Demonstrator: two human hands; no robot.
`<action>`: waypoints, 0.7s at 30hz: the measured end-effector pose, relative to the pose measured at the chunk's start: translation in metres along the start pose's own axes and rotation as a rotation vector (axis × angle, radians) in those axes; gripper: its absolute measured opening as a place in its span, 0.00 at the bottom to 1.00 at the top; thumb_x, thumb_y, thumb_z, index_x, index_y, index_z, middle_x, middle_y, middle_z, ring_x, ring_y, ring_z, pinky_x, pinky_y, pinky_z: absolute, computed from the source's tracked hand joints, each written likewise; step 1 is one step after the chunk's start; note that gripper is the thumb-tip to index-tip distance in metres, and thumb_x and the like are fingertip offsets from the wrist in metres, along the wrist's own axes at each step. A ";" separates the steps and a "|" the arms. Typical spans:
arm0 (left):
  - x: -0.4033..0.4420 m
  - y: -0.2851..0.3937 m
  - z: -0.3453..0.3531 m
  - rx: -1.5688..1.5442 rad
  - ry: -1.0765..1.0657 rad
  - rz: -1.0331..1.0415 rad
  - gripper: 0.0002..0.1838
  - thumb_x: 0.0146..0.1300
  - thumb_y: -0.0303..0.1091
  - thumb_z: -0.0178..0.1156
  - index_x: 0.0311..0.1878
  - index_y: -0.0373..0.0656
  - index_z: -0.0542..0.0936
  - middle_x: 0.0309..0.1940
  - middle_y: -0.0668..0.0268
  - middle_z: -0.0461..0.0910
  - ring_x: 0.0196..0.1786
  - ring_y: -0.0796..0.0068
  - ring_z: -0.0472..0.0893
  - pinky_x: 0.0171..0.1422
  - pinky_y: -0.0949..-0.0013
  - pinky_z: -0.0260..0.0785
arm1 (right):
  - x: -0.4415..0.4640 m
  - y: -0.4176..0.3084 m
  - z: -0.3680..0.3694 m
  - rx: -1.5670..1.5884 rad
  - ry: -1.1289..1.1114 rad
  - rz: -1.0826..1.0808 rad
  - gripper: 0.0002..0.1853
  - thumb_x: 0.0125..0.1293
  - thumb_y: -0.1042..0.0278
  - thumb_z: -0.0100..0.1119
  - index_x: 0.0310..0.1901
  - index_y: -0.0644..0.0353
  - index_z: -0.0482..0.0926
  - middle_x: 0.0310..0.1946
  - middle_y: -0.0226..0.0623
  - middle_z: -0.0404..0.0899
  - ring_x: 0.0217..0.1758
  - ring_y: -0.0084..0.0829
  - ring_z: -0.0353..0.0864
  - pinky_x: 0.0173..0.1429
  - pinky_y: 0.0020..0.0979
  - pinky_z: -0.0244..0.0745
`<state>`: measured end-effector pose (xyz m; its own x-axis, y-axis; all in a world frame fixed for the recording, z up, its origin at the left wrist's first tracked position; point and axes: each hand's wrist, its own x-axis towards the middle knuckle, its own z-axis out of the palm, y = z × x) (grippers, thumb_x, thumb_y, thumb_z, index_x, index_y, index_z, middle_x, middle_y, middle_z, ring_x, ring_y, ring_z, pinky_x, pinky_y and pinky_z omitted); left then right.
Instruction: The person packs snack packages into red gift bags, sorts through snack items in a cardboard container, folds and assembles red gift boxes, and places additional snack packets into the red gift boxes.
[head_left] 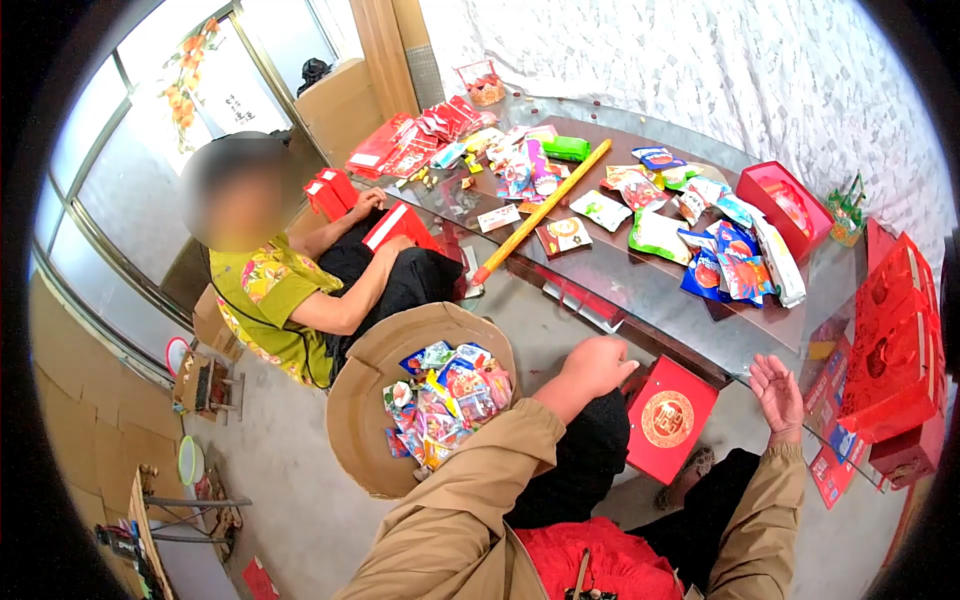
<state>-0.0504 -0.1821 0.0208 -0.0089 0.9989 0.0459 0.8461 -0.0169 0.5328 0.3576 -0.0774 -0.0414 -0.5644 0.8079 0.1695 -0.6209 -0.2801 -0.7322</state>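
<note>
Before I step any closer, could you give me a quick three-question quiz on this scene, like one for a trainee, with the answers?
1. Pick one: what lies inside the round cardboard tub?
a) loose fruit
b) small bright packets
c) folded clothes

2. True or false: the yellow stick lies on the table.

3. The red box with a gold emblem shows between the camera wearer's hands. Which hand has its open palm in view?

Key:
1. b, small bright packets.
2. True.
3. The right hand.
</note>
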 end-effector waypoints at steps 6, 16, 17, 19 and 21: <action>-0.001 0.001 -0.002 0.002 -0.001 -0.009 0.18 0.61 0.50 0.64 0.35 0.41 0.83 0.34 0.53 0.84 0.40 0.50 0.83 0.46 0.51 0.75 | 0.008 -0.007 0.034 -0.359 -0.107 0.245 0.31 0.67 0.48 0.63 0.59 0.70 0.77 0.62 0.53 0.76 0.69 0.45 0.73 0.74 0.43 0.64; 0.006 -0.006 0.011 0.009 0.003 0.024 0.18 0.60 0.50 0.65 0.34 0.42 0.83 0.33 0.53 0.83 0.40 0.49 0.82 0.46 0.50 0.75 | 0.034 -0.013 0.067 -1.044 -0.331 0.618 0.31 0.67 0.59 0.66 0.68 0.62 0.71 0.69 0.41 0.72 0.71 0.32 0.68 0.75 0.33 0.60; 0.007 -0.006 0.012 0.013 0.001 0.030 0.18 0.60 0.50 0.65 0.34 0.42 0.83 0.33 0.53 0.83 0.40 0.49 0.82 0.46 0.51 0.75 | 0.035 -0.012 0.069 -1.146 -0.357 0.626 0.31 0.67 0.60 0.65 0.69 0.62 0.70 0.70 0.41 0.70 0.72 0.32 0.67 0.75 0.33 0.60; 0.008 -0.006 0.014 0.022 -0.004 0.039 0.18 0.60 0.50 0.65 0.34 0.42 0.83 0.33 0.53 0.83 0.40 0.49 0.82 0.46 0.51 0.75 | 0.038 -0.001 0.056 -1.200 -0.377 0.633 0.36 0.67 0.57 0.66 0.72 0.60 0.65 0.72 0.42 0.67 0.73 0.34 0.65 0.75 0.34 0.60; 0.010 -0.007 0.016 0.013 -0.032 0.037 0.19 0.60 0.50 0.65 0.35 0.42 0.83 0.33 0.53 0.83 0.40 0.49 0.82 0.45 0.51 0.75 | 0.038 0.006 0.048 -1.254 -0.399 0.613 0.40 0.66 0.54 0.66 0.74 0.59 0.61 0.73 0.44 0.65 0.75 0.36 0.64 0.76 0.35 0.59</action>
<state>-0.0475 -0.1710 0.0041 0.0389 0.9985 0.0385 0.8523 -0.0533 0.5203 0.3061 -0.0730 -0.0070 -0.8022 0.4762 -0.3602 0.5253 0.2760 -0.8049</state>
